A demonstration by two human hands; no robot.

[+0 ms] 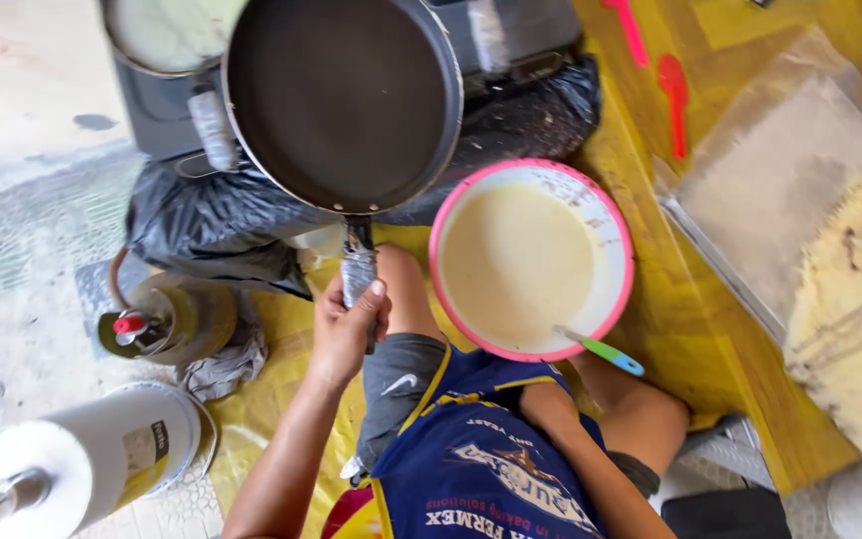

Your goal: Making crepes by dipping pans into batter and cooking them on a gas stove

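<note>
So the left hand (344, 324) is wrapped tight around the foil-covered handle (357, 268) of a dark non-stick frying pan (343, 100), fingers curled all the way round it, thumb on top. The pan looks empty and sits up over a dark stove (511, 35) that's draped in a black plastic bag (202, 225). Can't see the right hand at all, only the forearm (591, 479) running down toward the bottom edge, so no idea what that grip is doing. Just right of the pan handle there's a round bowl with a pink rim (631, 262) full of pale creamy batter, resting against the person's knee, with a green and blue spoon (599, 348) leaning in it at the lower right. That bowl sits on a yellow cloth (680, 329). Further right is a clear plastic bag (780, 170) and a stack of thin pale crepes with brown specks (860, 299). Two red plastic spoons (672, 95) lie up top on the yellow. On the left, on the floor, there's a small gas canister with a red valve (157, 321) and a white roll of paper (82, 459). The person wears a blue apron (481, 469).
</note>
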